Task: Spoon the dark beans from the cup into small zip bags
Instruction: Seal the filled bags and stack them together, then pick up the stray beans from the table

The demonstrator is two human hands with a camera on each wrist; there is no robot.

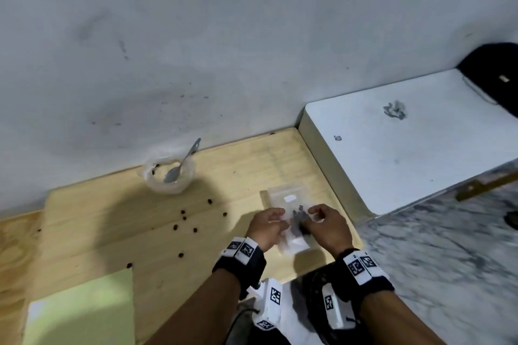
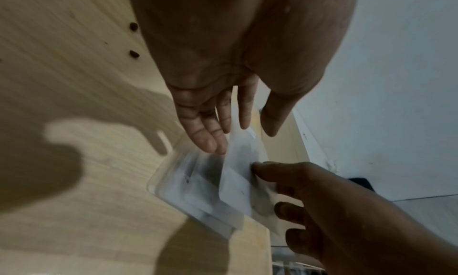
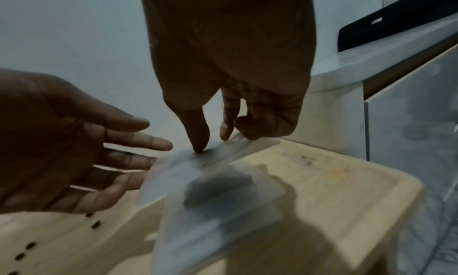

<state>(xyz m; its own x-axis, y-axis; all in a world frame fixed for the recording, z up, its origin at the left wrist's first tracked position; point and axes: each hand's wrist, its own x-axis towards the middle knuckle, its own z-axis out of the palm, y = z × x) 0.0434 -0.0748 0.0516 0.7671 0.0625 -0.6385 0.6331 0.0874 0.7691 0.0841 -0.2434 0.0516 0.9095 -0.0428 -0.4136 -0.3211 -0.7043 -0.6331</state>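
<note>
Right grip (image 1: 326, 223) pinching filled zip bag (image 1: 297, 230), left hand (image 1: 267, 225) open alongside: sealing step, next pressing the zip closed.

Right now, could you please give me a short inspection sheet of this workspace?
Surface: wooden board, shadowed at left.
Job's things: cup holds the spoon; zip bag with dark beans sits between the hands, more bags beneath.
Clutter: loose beans scattered on the board; green sheet.
Hands: left hand open beside the bag; right hand pinches it.
Cables: nothing seen.
Surroundings: grey wall, white slab, marble floor.
</note>
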